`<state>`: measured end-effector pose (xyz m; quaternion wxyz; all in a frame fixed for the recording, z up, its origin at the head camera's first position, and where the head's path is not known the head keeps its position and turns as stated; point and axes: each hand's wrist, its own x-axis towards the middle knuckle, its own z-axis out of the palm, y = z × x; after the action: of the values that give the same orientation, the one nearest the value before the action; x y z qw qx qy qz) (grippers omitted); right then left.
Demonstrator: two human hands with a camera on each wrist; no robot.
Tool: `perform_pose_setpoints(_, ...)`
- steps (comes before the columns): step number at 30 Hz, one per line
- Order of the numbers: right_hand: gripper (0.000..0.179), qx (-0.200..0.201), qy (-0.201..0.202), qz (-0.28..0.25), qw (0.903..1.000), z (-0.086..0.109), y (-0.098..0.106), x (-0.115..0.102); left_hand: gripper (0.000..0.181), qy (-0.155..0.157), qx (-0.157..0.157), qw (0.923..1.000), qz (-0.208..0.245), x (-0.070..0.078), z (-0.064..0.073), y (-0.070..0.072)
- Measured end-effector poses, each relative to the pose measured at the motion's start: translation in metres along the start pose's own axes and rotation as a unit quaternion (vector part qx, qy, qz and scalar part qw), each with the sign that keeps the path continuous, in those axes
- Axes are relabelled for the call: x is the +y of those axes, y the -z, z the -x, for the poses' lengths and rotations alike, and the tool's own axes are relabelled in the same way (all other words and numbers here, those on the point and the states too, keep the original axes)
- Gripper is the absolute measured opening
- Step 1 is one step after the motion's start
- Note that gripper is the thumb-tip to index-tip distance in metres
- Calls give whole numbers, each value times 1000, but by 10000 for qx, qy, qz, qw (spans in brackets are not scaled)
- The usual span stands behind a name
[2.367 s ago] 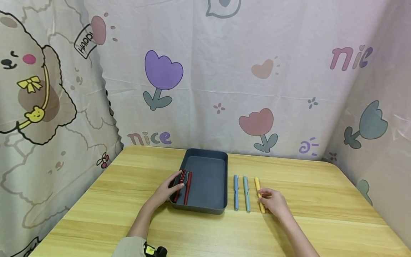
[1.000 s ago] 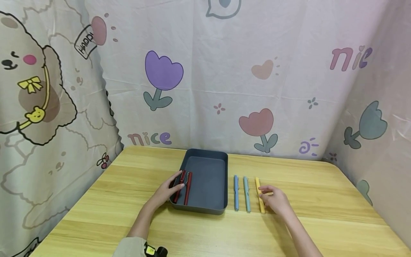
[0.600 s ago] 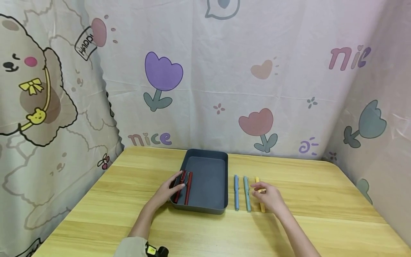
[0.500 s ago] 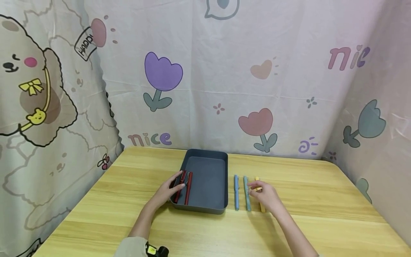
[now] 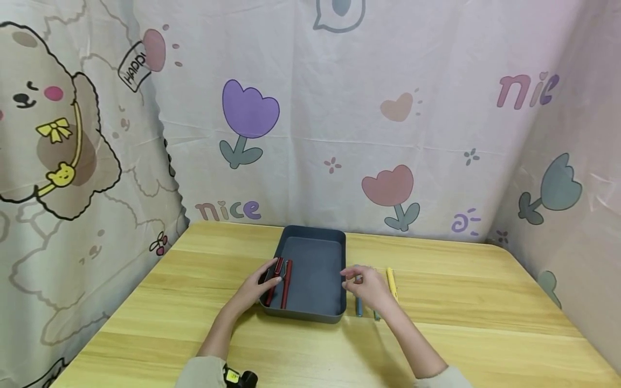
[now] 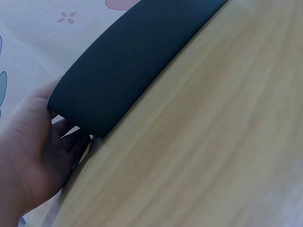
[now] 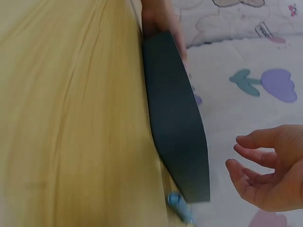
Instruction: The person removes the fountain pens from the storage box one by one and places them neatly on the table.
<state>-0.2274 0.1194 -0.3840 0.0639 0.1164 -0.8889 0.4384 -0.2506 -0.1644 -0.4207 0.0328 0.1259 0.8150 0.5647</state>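
As the empty right hand (image 5: 370, 285), fingers loosely parted, hovers by the right side of the dark grey rectangular tray (image 5: 316, 264), it should clear the rim and the slim blue pen (image 5: 359, 308) just outside; the left hand (image 5: 251, 288), gripping the left side, best steadies the tray without nudging the two slim dark-red pens (image 5: 287, 286) inside.

Left hand (image 6: 35, 151) gripped one end of a dark tray (image 6: 116, 68), which stood on a wood-grained desk (image 6: 189, 132), pale printed cloth (image 6: 38, 40) behind.

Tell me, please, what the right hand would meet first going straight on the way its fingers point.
Likely the grey tray, though depth is unclear: the right hand may pass above it.
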Motion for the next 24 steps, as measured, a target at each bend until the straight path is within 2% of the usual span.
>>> perform_pose_setpoints(7, 21, -510, 390, 51, 9979, -8, -21, -18, 58, -276, 91, 9993, -252, -32, -15, -1)
perform_pose_setpoints(13, 20, -879, 424, 210, 9950, -17, -44, -22, 57, -144, 190, 9994, -241, -35, -15, -3)
perform_pose_setpoints(21, 19, -1146, 538, 33, 9920, -23, -71, -29, 53, -20, 275, 9995, -136, -35, -16, -6)
perform_pose_setpoints(24, 18, -1237, 465, -61, 9912, -26, -80, -31, 53, 2, 296, 9995, -75, -34, -16, -5)
